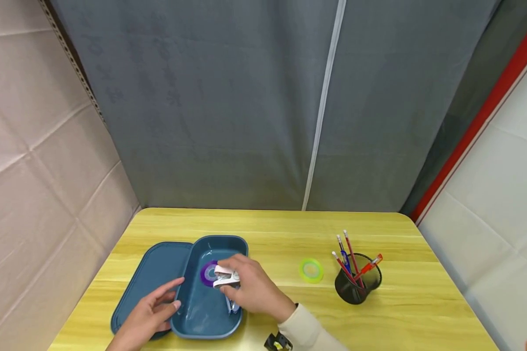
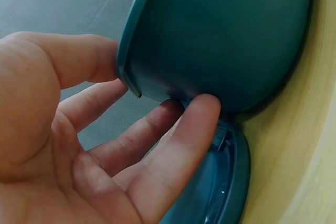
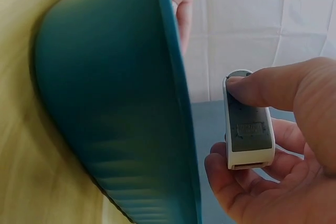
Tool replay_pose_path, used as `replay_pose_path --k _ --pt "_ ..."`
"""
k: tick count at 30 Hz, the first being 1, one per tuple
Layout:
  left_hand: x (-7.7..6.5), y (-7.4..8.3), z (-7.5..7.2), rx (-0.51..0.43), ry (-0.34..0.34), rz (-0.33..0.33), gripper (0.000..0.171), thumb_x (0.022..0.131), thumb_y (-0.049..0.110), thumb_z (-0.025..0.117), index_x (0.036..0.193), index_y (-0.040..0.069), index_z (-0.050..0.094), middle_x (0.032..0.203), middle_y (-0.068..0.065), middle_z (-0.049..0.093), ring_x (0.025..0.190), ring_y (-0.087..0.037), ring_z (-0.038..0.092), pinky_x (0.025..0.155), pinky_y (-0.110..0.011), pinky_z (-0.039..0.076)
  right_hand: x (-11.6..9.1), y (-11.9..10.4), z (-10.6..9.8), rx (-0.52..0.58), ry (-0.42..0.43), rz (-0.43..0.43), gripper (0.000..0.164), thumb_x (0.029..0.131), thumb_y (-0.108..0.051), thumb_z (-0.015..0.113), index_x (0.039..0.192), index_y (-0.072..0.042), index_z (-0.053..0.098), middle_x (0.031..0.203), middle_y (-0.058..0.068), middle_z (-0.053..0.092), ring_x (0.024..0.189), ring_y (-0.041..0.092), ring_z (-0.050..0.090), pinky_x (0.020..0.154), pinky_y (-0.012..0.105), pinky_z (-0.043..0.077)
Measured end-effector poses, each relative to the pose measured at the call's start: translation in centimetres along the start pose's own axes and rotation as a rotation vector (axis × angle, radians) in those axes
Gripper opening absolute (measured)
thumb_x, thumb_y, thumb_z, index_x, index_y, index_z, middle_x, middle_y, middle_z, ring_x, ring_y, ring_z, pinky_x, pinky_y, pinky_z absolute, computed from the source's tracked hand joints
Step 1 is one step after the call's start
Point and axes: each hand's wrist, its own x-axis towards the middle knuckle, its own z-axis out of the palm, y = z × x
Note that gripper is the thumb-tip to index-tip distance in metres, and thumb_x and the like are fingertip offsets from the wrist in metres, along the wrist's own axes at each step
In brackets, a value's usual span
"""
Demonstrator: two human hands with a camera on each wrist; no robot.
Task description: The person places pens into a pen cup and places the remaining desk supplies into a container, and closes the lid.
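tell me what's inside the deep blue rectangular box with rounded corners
A purple ring-shaped tape roll and a partly hidden shiny item lie inside. The right hand, holding a white-and-grey stapler above, hides what lies beneath.

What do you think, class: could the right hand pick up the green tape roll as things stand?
Probably not yet: the right hand holds a white stapler, though only bare tabletop shows between it and the tape roll.

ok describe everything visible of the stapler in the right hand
The stapler is small, white with a dark grey panel bearing an unreadable mark, and looks plastic. In the head view its two arms gape at one end. The right hand pinches it between thumb and fingers, above the tray.
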Motion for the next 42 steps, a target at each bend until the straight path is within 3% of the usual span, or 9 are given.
replay_pose_path --k 12,17,25,30,38,42 --pt "-0.2 -0.2 -0.3 0.0 -0.035 0.023 0.073 0.099 0.032 0.076 0.162 0.018 0.043 0.153 -0.032 0.048 0.126 -0.037 0.064 0.085 -0.053 0.064 0.1 -0.2 1.4 -0.107 -0.046 -0.103 0.047 0.093 -0.025 0.083 0.137 -0.016 0.069 0.115 -0.008 0.068 0.096 0.0 0.057 0.085 0.015 0.049" --pt "-0.2 -0.3 -0.4 -0.015 -0.068 0.031 0.075 0.099 0.033 0.075 0.164 0.017 0.04 0.15 -0.031 0.051 0.118 -0.03 0.069 0.086 -0.053 0.064 0.2 -0.4 2.0 -0.161 -0.089 -0.128 0.047 0.094 -0.029 0.081 0.138 -0.018 0.068 0.122 -0.008 0.07 0.103 0.001 0.061 0.092 0.019 0.052" --pt "-0.2 -0.6 -0.6 -0.05 -0.123 0.065 0.077 0.101 0.033 0.073 0.166 0.015 0.035 0.15 -0.034 0.049 0.118 -0.03 0.07 0.087 -0.053 0.064 0.2 -0.8 2.9 -0.233 -0.131 -0.104 0.05 0.094 -0.036 0.081 0.14 -0.023 0.068 0.134 -0.007 0.069 0.119 0.007 0.065 0.102 0.026 0.054" --pt "-0.3 -0.6 -0.7 -0.048 -0.127 0.078 0.076 0.102 0.031 0.072 0.166 0.014 0.034 0.15 -0.035 0.049 0.118 -0.031 0.07 0.088 -0.054 0.064 0.2 -1.0 3.5 -0.282 -0.14 -0.113 0.05 0.092 -0.039 0.082 0.138 -0.023 0.069 0.132 -0.007 0.071 0.118 0.007 0.066 0.103 0.027 0.054" --pt "-0.2 -0.7 -0.6 -0.054 -0.123 0.069 0.075 0.102 0.031 0.072 0.166 0.016 0.035 0.152 -0.034 0.046 0.121 -0.03 0.067 0.088 -0.053 0.064 0.2 -1.1 4.1 -0.367 -0.172 -0.124 0.051 0.088 -0.043 0.086 0.133 -0.024 0.073 0.124 -0.012 0.074 0.108 0.003 0.067 0.095 0.023 0.054" --pt "-0.1 -0.7 -0.5 -0.046 -0.101 0.062 0.074 0.102 0.03 0.072 0.165 0.017 0.037 0.153 -0.034 0.046 0.123 -0.031 0.066 0.088 -0.052 0.064 0.3 -1.2 4.2 -0.402 -0.187 -0.117 0.05 0.085 -0.046 0.088 0.129 -0.028 0.074 0.116 -0.017 0.074 0.096 -0.001 0.064 0.081 0.02 0.052"
